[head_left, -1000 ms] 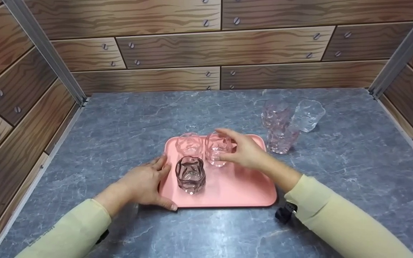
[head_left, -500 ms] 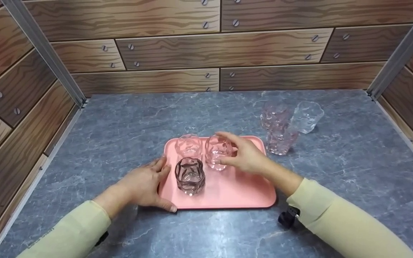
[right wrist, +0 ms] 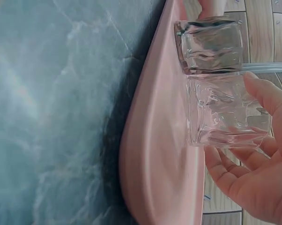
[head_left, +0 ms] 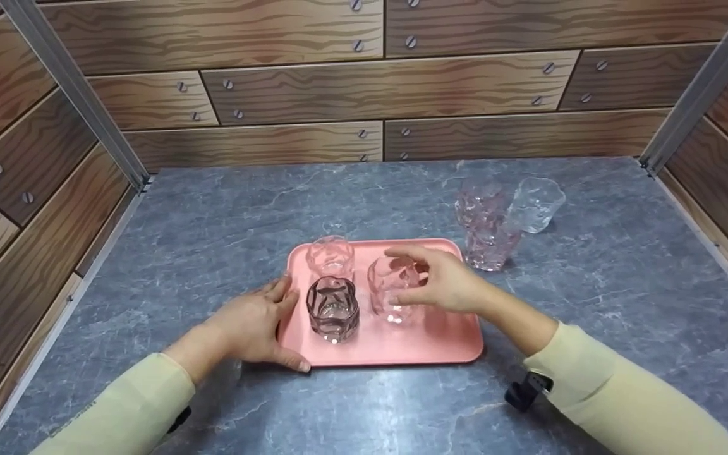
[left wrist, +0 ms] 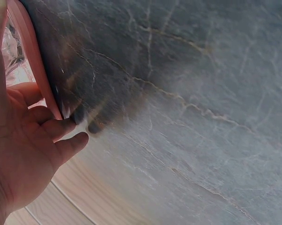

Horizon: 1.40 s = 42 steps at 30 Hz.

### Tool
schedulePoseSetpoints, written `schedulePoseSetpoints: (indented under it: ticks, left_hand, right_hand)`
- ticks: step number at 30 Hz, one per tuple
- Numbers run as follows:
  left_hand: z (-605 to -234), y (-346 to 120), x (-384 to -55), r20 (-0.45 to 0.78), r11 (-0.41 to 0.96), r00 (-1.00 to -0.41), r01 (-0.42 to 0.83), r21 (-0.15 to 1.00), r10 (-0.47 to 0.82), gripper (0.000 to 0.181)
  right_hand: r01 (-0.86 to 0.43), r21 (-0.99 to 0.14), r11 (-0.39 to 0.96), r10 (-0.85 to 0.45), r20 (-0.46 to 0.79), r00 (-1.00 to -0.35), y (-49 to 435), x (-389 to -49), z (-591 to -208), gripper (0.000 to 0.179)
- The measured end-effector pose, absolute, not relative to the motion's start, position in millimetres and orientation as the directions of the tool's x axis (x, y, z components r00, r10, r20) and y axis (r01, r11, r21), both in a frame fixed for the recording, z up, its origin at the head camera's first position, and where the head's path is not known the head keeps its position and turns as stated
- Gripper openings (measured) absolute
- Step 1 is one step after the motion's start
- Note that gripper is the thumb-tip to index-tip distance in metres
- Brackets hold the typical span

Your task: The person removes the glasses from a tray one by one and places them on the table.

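Note:
My right hand [head_left: 452, 283] grips a clear glass [head_left: 382, 287] with the thumb in front and the fingers round its far side. The glass is upright over the middle of the pink tray [head_left: 427, 341], its base close to the tray floor in the right wrist view. Left of it on the tray, a smoky grey faceted glass [head_left: 333, 309] stands in front of another clear glass [head_left: 323, 256]. My left hand [head_left: 253, 325] rests spread on the tray's left front corner. In the left wrist view, one finger reaches over the rim [left wrist: 31, 51] while others lie outside it.
Behind the tray on the right, a cluster of pinkish glasses [head_left: 490, 240] stands beside a clear tilted-looking glass [head_left: 536, 205]. The grey marbled tabletop [head_left: 225, 215] is bounded by wood-patterned walls [head_left: 288, 95] and metal corner posts [head_left: 73, 88].
My right hand has brought the clear glass toward me and slightly right, away from the back row of the tray. The left hand has stayed on the tray corner.

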<state>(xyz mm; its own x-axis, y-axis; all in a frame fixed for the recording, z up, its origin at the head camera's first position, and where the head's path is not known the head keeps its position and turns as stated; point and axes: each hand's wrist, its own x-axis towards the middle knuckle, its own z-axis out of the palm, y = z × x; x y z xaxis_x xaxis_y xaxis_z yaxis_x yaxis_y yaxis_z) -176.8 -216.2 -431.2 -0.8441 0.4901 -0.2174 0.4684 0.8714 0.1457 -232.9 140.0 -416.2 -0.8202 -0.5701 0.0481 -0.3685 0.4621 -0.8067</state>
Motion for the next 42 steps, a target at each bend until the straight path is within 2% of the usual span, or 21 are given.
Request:
schedulePoseSetpoints:
  ticks: [11,25,36,42]
  left_hand:
    - [-433.9,-215.6,-177.7,-0.215,0.871,-0.845,0.465,0.159,0.490,0.142]
    - [-429.7,-215.8,-176.0,-0.211,0.871,-0.846,0.458,0.179,0.489,0.140]
    - [-431.4,-215.9,-177.3,-0.206,0.872,-0.848,0.464,0.159,0.489,0.140]
    - [-433.3,-215.6,-177.2,-0.203,0.869,-0.846,0.467,0.165,0.493,0.141]
  right_hand:
    - [-0.344,-0.850,0.399,-0.561,0.071,-0.825,173.2,-218.2,-386.6,0.081]
    - [-0.402,-0.808,0.430,-0.523,0.140,-0.841,231.7,-207.9,-337.7,0.080]
    - [-0.463,-0.764,0.450,-0.471,0.238,-0.850,279.8,-212.7,-320.9,0.076]
    - [-0.449,-0.764,0.464,-0.446,0.236,-0.863,306.7,-219.8,-322.1,0.073]
